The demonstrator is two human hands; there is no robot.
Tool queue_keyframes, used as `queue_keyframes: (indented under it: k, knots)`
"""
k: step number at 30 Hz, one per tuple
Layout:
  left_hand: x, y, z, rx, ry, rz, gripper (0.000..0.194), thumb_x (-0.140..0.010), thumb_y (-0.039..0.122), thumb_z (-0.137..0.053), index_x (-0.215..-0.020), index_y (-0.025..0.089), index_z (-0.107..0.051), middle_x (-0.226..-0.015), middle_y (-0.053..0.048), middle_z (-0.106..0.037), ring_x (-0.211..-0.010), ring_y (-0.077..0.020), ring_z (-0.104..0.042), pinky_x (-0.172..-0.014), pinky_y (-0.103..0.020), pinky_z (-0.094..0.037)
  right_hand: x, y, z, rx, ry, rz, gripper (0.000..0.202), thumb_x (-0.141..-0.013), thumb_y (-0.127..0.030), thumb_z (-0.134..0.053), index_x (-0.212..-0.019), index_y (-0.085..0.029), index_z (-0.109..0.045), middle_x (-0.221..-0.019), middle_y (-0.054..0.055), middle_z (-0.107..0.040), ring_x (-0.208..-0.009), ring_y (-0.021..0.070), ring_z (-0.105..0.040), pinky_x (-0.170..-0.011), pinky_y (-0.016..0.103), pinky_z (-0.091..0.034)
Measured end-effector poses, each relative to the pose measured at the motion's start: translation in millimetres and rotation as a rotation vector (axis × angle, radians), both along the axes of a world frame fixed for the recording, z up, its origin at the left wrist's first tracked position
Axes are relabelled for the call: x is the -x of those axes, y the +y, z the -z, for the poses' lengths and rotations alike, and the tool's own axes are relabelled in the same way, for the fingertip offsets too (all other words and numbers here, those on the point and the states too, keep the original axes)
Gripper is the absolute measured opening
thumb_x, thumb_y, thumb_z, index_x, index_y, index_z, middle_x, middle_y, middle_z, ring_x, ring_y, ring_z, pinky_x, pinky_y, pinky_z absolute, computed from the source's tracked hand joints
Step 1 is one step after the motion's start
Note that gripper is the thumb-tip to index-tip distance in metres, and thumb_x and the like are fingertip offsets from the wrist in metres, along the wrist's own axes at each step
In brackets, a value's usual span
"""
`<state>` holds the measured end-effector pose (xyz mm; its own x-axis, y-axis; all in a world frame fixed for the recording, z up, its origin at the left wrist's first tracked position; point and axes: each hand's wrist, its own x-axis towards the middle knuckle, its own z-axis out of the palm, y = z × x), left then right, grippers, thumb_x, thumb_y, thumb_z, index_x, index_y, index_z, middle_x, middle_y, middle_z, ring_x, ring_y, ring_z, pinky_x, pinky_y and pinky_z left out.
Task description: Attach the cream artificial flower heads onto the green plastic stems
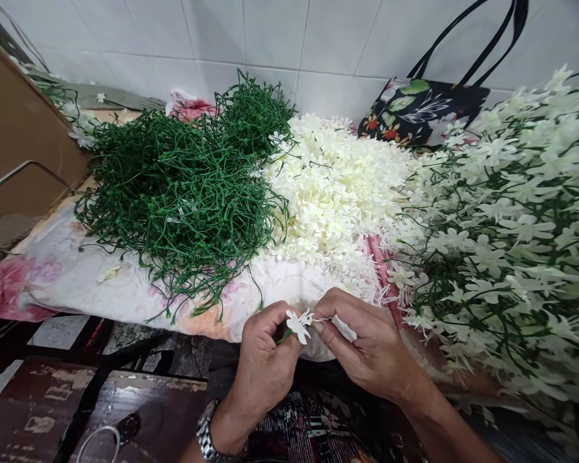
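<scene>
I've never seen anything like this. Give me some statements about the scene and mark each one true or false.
The green stems lie left of the heaped white blossoms. True.

The metal watch is on the right wrist. False: it is on the left.

The left hand holds a white flower. True.

The right hand is empty. False: its fingers hold a small white piece.

The floral bag is by the tiled wall. True.
</scene>
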<state>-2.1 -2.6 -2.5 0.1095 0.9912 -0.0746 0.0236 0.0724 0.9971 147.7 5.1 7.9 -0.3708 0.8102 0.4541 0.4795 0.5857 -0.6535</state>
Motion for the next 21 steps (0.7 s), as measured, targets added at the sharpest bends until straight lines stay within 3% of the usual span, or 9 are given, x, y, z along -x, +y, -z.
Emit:
queue_keyframes:
  k: [7, 12, 21]
  knots:
    - [-1.2, -0.7, 1.4, -0.021, 0.102, -0.001, 0.012, -0.066, 0.018, -0.049, -0.055, 0.017, -0.047, -0.053, 0.003, -0.039, -0.055, -0.0113, -0.036, -0.051, -0.022, -0.031, -0.8, 0.4, 1.1, 0.001, 0.001, -0.017, 0.014, -0.084, -0.007, -0.045, -0.080, -0.017, -0.054, -0.066, 0.001, -0.056, -0.061, 0.0118, -0.053, -0.054, 0.022, -0.044]
    - [-0.3, -0.4, -0.6, -0.030, 0.042, 0.019, 0.012, -0.067, 0.018, -0.051, -0.055, 0.017, -0.049, -0.051, 0.004, -0.040, -0.052, -0.0105, -0.035, -0.048, -0.021, -0.031, -3.0, -1.8, 2.6, 0.033, 0.026, -0.024, 0.012, -0.085, -0.009, -0.047, -0.081, -0.016, -0.055, -0.068, 0.002, -0.057, -0.062, 0.0116, -0.053, -0.055, 0.022, -0.043]
    - [-1.8, -3.2, -1.9, -0.237, 0.082, -0.020, 0.015, -0.069, 0.014, -0.051, -0.055, 0.016, -0.056, -0.051, 0.003, -0.046, -0.049, -0.0104, -0.039, -0.047, -0.021, -0.032, -16.2, -8.5, -4.7, 0.179, 0.057, -0.041, 0.008, -0.083, -0.023, -0.057, -0.089, -0.017, -0.059, -0.077, 0.002, -0.061, -0.069, 0.0126, -0.058, -0.060, 0.025, -0.047]
